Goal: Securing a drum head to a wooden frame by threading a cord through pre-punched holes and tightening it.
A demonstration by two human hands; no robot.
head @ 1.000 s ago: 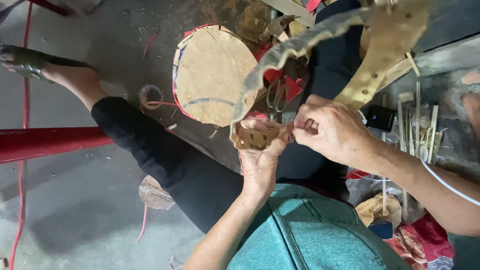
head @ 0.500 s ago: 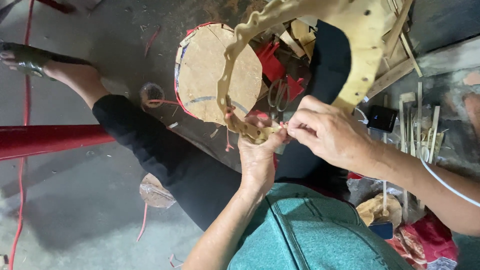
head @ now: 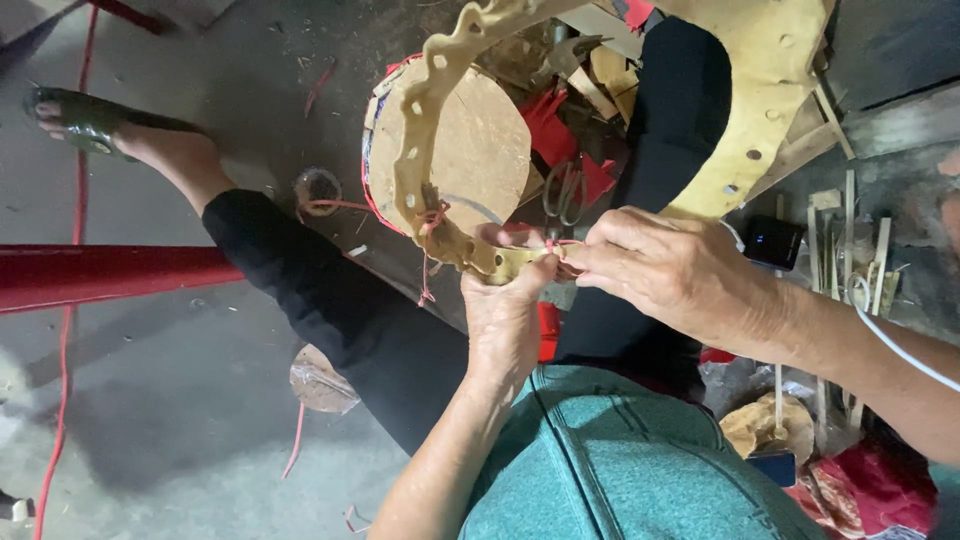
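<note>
Above concrete floor (head: 180, 420), both hands' grip pinches strip (head: 500, 262).

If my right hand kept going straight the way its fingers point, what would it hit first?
The right hand points at the thumb of the left hand, across the tan scalloped strip with its pink cord. It would likely meet that strip and thumb at once; beyond lies the round cardboard disc, though depth is unclear.

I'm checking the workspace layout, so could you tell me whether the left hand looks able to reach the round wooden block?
Probably yes: the left hand grips the scalloped strip just before the wooden block, nothing between them.
</note>
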